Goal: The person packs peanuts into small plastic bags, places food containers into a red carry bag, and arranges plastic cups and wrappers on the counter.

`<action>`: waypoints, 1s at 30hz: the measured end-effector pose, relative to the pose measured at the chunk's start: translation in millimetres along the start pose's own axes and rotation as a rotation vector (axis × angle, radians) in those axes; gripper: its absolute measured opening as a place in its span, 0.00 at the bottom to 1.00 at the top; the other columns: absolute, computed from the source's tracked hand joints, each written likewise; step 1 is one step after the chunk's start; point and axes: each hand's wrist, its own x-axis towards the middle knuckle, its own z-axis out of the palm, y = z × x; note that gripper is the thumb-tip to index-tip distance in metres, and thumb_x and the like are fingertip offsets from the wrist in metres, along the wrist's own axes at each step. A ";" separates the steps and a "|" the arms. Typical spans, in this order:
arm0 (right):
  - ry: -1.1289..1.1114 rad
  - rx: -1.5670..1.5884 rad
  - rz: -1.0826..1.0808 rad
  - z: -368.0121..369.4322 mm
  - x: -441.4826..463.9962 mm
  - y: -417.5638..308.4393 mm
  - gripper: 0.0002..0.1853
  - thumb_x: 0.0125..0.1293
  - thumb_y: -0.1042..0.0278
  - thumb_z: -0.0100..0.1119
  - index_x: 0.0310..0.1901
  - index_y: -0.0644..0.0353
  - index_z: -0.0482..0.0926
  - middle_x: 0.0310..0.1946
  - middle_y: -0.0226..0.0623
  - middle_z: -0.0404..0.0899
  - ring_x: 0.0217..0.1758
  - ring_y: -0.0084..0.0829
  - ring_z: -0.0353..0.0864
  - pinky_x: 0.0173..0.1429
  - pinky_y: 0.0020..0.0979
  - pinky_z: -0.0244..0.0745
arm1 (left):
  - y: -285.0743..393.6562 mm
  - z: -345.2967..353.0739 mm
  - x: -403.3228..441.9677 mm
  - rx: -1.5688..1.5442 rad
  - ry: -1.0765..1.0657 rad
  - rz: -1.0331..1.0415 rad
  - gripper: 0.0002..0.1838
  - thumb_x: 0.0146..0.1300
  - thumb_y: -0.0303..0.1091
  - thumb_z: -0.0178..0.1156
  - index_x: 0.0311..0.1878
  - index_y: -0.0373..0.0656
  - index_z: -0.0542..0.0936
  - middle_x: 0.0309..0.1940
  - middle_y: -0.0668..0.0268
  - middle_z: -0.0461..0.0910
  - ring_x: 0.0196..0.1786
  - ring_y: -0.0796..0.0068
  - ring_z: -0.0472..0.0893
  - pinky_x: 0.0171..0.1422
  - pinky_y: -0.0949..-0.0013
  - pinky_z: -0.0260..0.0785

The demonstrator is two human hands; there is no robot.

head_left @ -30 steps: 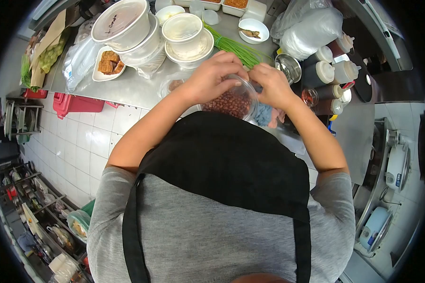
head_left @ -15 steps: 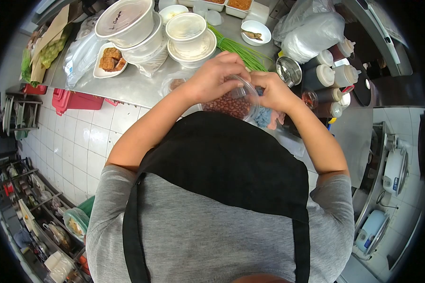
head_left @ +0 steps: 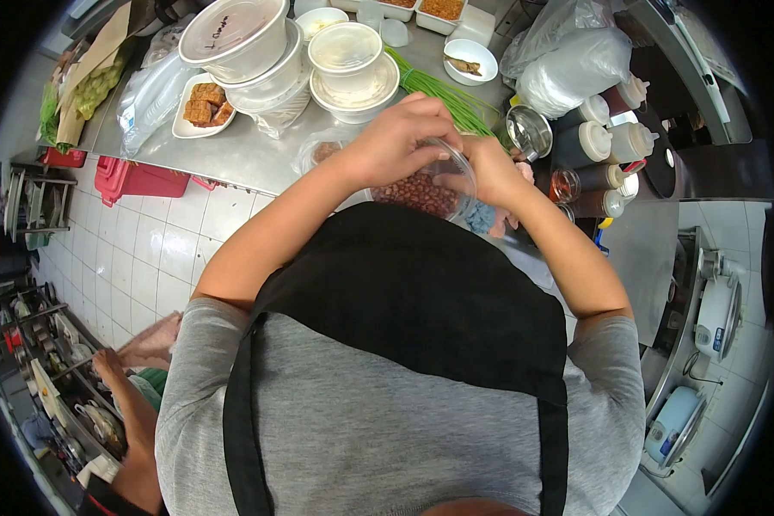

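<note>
Pinching the rim of a clear tub (head_left: pixel 468 191) of peanuts (head_left: pixel 415 195) by the apron (head_left: pixel 421 275), the left hand (head_left: pixel 400 139) steadies it as the right hand (head_left: pixel 488 172) bends over the side, hold unclear; a slipping pinch could tip everything out.

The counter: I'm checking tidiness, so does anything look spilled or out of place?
No spill is visible. The crumpled blue cloth beside the clear tub of reddish pieces looks somewhat odd, lying so near them.
</note>
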 end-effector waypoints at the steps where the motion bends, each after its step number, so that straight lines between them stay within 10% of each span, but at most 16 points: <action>1: -0.023 -0.009 -0.006 0.0 0.6 1.2 0.23 0.42 0.68 0.70 0.45 0.60 0.78 0.35 0.48 0.80 0.39 0.47 0.79 0.44 0.38 0.73 | 0.3 -0.1 -0.1 -0.005 -0.001 -0.006 0.10 0.49 0.24 0.63 0.37 0.43 0.81 0.35 0.65 0.73 0.43 0.64 0.72 0.49 0.66 0.66; 12: -0.286 0.478 0.302 -7.8 22.4 30.2 0.14 0.52 0.71 0.67 0.41 0.65 0.79 0.33 0.34 0.81 0.34 0.22 0.79 0.37 0.27 0.74 | -0.4 -0.5 -0.8 0.017 0.012 0.004 0.11 0.47 0.24 0.65 0.37 0.45 0.82 0.34 0.67 0.74 0.43 0.64 0.72 0.49 0.65 0.65; 18: -0.251 1.052 0.488 -15.5 13.7 50.2 0.11 0.58 0.75 0.61 0.42 0.66 0.78 0.33 0.34 0.80 0.33 0.24 0.80 0.36 0.25 0.77 | 2.8 -5.0 0.4 0.046 -0.008 -0.022 0.12 0.46 0.24 0.65 0.37 0.46 0.82 0.35 0.68 0.75 0.44 0.66 0.72 0.51 0.65 0.64; 30: 0.156 1.239 0.418 -55.5 -20.8 71.1 0.14 0.62 0.69 0.61 0.47 0.64 0.76 0.37 0.34 0.79 0.35 0.29 0.80 0.41 0.28 0.75 | -12.3 6.4 0.8 0.274 0.036 -0.074 0.20 0.48 0.28 0.66 0.48 0.48 0.81 0.48 0.64 0.75 0.53 0.60 0.71 0.58 0.62 0.65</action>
